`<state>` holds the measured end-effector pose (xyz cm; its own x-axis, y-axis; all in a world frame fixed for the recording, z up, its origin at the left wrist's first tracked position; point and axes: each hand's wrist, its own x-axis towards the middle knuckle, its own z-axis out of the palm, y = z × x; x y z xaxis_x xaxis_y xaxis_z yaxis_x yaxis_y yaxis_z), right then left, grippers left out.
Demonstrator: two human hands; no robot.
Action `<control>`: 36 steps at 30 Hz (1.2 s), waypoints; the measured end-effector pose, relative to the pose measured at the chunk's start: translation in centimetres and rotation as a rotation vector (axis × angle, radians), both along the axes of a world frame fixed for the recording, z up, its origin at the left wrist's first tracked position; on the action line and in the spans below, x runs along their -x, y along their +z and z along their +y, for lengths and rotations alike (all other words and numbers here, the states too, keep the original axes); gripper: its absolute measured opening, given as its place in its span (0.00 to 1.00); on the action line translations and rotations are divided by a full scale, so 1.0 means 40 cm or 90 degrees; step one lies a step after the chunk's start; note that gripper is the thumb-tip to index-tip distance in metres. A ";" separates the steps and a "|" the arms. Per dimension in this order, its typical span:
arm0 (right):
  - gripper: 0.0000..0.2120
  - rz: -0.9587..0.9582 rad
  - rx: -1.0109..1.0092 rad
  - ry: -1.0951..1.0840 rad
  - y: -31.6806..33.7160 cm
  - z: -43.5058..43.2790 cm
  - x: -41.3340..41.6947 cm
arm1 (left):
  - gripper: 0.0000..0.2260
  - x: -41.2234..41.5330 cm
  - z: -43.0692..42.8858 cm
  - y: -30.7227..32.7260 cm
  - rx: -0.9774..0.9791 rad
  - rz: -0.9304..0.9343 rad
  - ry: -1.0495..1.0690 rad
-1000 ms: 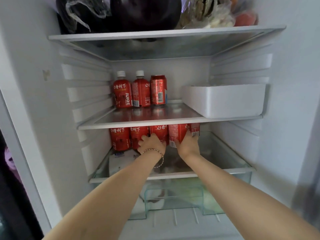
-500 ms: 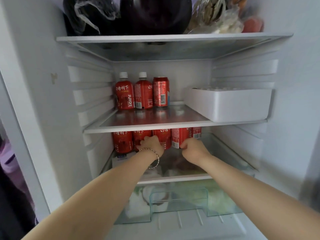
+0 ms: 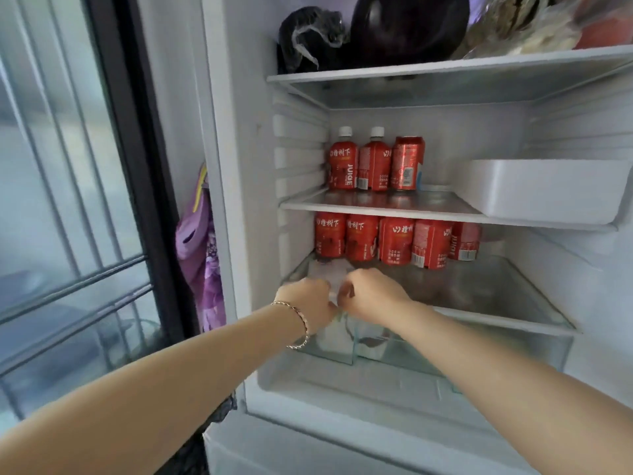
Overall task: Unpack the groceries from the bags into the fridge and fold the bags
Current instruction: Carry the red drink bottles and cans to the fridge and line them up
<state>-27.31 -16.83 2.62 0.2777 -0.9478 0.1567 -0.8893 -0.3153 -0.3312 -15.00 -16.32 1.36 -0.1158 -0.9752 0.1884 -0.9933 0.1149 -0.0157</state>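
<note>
Working at the lower glass shelf's point(image 3: 496, 296) front left edge, my left hand point(image 3: 308, 296) and right hand point(image 3: 373, 293) sit curled; whether they pinch anything I cannot tell. Red juice bottles point(image 3: 394, 241) line its back edge; I'd stay clear of them.

Dark door frame point(image 3: 137, 166) runs upright, top to btm. Left of frame: barred glass pane point(image 3: 41, 207), pale bars vertical up top, horiz. lower down; view thru it blurred. Right of frame, just beside it: purple floral cloth point(image 3: 202, 262) hanging, yellow strap point(image 3: 199, 190) at its top. Can't tell what kind of cloth.
</note>
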 end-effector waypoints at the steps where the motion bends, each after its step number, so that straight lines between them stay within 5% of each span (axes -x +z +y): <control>1: 0.08 -0.006 0.005 0.044 -0.008 0.024 -0.022 | 0.14 -0.027 0.051 -0.018 -0.031 -0.007 0.037; 6: 0.08 -0.021 -0.012 0.214 -0.067 0.147 -0.137 | 0.14 -0.146 0.277 -0.100 -0.145 -0.031 0.206; 9: 0.10 0.037 -0.070 0.326 -0.117 0.265 -0.227 | 0.14 -0.212 0.454 -0.136 -0.179 0.080 0.367; 14: 0.13 0.176 -0.131 0.525 -0.210 0.537 -0.396 | 0.12 -0.306 0.805 -0.212 -0.184 0.158 0.600; 21: 0.13 0.212 -0.080 0.789 -0.266 1.035 -0.553 | 0.12 -0.332 1.378 -0.269 -0.134 0.250 0.887; 36: 0.12 0.211 0.053 1.309 -0.243 2.487 -0.355 | 0.16 0.186 2.827 -0.236 0.014 0.287 1.465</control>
